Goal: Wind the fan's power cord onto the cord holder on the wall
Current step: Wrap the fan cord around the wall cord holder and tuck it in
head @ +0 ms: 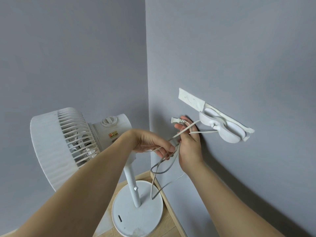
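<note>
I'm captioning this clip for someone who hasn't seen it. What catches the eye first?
Two bare forearms reach to the middle, where the left hand and right hand handle a white power cord and its plug. Right of them a white cord holder is taped to the grey wall; at left stands a white fan.

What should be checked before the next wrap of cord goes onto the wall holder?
1. White oval plastic cord holder taped to the grey wall: ok.
2. Thin white power cord already looped on the holder: ok.
3. Right hand holds the white flat plug end: ok.
4. Left hand pinches the slack: ok.
5. Hanging slack free of tangles: cannot tell.
6. White pedestal fan upright: ok.
</note>
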Available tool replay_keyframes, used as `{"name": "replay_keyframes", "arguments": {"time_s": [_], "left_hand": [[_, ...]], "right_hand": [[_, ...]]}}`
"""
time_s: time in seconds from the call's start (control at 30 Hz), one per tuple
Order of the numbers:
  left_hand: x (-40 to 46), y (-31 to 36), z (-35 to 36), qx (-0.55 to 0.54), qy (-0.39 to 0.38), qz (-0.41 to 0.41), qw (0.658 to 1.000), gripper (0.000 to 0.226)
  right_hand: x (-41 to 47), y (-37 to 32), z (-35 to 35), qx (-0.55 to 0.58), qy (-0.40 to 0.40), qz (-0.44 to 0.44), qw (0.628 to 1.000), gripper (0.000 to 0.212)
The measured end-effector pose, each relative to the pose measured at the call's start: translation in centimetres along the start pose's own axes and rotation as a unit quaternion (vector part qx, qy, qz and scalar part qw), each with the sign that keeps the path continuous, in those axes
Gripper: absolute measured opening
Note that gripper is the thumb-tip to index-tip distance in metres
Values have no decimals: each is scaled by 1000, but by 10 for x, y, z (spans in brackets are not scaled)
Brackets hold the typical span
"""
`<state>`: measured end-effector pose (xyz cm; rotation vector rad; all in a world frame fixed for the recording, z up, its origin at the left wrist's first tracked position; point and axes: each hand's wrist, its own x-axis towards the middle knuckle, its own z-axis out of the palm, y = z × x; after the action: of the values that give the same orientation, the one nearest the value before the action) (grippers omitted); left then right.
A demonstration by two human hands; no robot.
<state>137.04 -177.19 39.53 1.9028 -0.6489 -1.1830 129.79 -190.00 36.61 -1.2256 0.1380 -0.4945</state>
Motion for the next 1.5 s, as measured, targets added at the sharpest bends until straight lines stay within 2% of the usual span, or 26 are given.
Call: {"name": "replay_keyframes", "arguments": {"time_s": [0.07, 0.23, 0.33, 0.47, 0.57, 0.67, 0.77, 0.8, 0.83, 0.9, 0.93, 1.1, 1.23, 1.3, 1.4, 1.5], "left_hand": [[2, -3, 0, 7, 8, -8, 1000, 8], [5, -3, 5, 51, 37, -33, 997, 23], [9, -1, 12, 89, 50, -55, 993, 32], [14, -1, 19, 145, 89, -69, 983, 31], [17, -3, 19, 169, 177, -55, 968, 34], [18, -7, 19, 184, 261, -37, 947, 58], [20, -14, 24, 111, 320, 5, 941, 74], [22, -17, 25, 81, 321, 32, 943, 72], [24, -18, 26, 65, 320, 61, 943, 62], [26, -19, 27, 74, 331, 97, 936, 26], [26, -18, 26, 86, 342, 109, 929, 23], [31, -20, 22, 81, 401, 153, 900, 50], [35, -22, 15, 180, 397, 161, 886, 39], [37, -23, 16, 181, 414, 158, 878, 37], [36, -25, 16, 160, 443, 171, 865, 49], [36, -25, 12, 197, 441, 179, 857, 54]], "right_hand": [[2, -5, -3, 9, -14, 16, 1000, 34], [11, -16, -14, -54, -74, 65, 994, 26], [11, -15, -12, -30, -62, 55, 996, 22], [11, -14, -10, -17, -44, 66, 997, 21], [10, -13, -10, 27, -49, 75, 996, 25], [11, -17, -6, 46, -43, 95, 993, 32], [11, -21, -5, 56, -33, 103, 993, 25], [11, -22, -5, 61, -30, 104, 992, 28], [10, -23, -4, 70, -26, 108, 991, 27], [7, -26, -5, 98, -26, 123, 987, 26], [7, -27, -5, 113, -32, 125, 985, 29], [7, -30, -7, 127, -44, 126, 983, 24], [10, -25, -8, 88, -58, 106, 989, 28], [10, -22, -9, 52, -52, 95, 993, 29], [8, -23, -9, 5, -40, 88, 995, 33], [8, -23, -11, -11, -50, 84, 995, 32]]}}
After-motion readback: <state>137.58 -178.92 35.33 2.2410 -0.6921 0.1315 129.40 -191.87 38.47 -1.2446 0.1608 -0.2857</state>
